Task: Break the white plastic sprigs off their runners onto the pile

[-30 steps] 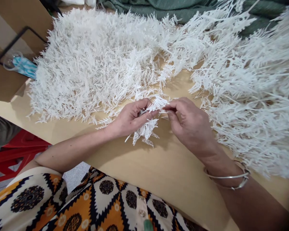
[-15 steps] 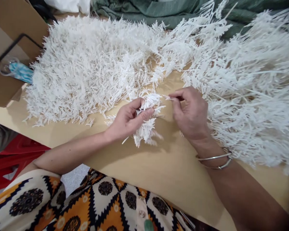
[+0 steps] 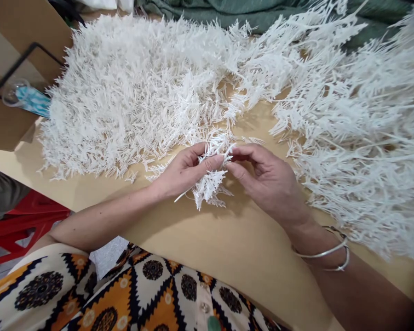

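Observation:
My left hand (image 3: 182, 172) is closed around a bunch of white plastic sprigs (image 3: 209, 186), thumb across its middle. Branching tips poke out above and below that thumb, and one thin stem juts toward the lower left. My right hand (image 3: 271, 179) meets the bunch at its right side, thumb and forefinger pinched on a white strand there. How far the pinched strand reaches into the bunch is hidden by the fingers. Just behind the right knuckles, a small loose sprig (image 3: 253, 140) lies on the table.
A wide heap of short white sprigs (image 3: 134, 92) covers the back left of the table (image 3: 200, 248). Longer white branches (image 3: 365, 151) pile up at the right. A cardboard box (image 3: 7, 124), a blue-and-white packet (image 3: 32, 101) and green cloth (image 3: 207, 11) border them.
My right hand has moved left and down from beside the bunch to its edge. The small sprig it pinched now appears to lie on the table. My left hand has stayed nearly still.

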The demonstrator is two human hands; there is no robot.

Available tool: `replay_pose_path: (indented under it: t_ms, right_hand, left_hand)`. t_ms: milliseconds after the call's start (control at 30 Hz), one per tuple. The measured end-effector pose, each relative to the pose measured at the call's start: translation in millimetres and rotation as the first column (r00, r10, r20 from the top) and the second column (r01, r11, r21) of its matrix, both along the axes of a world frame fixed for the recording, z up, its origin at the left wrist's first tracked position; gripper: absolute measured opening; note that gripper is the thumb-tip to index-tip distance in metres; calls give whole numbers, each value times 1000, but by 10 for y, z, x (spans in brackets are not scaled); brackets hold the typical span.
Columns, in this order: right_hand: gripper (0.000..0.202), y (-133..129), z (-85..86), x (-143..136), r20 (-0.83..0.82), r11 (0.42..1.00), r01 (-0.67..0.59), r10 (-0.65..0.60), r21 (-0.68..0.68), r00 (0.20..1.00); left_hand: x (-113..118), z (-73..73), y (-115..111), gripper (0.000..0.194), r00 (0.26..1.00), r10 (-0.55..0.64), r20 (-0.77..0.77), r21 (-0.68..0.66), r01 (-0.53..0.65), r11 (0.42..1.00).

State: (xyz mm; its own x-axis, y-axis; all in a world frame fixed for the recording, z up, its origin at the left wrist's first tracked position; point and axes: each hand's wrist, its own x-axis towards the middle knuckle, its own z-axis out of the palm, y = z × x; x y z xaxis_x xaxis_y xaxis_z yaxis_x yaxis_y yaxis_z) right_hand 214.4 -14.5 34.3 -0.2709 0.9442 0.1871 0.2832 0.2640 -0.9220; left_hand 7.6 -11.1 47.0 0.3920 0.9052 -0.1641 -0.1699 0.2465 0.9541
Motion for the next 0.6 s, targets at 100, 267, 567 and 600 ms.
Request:
replay_pose_path:
  t_ms: [100, 267, 567, 600]
  right_hand:
    - [7, -19, -34, -20, -35, 996, 0, -3, -84, 999]
    - [4, -33, 40, -27, -10, 986, -114, 113, -122, 993]
    - [17, 13, -12, -56, -232, 996, -32, 13, -79, 973]
    - [18, 8, -1, -57, -206, 996, -35, 17, -83, 978]
  left_hand:
    - [5, -16, -4, 28, 999, -17, -33, 61, 19, 998]
    - [10, -79, -26, 29, 998, 24, -56, 134, -16, 991]
    - [3, -114, 19, 30, 989, 63, -135, 326, -15, 945]
    - [7, -118, 24, 31, 990, 57, -128, 321, -13, 947]
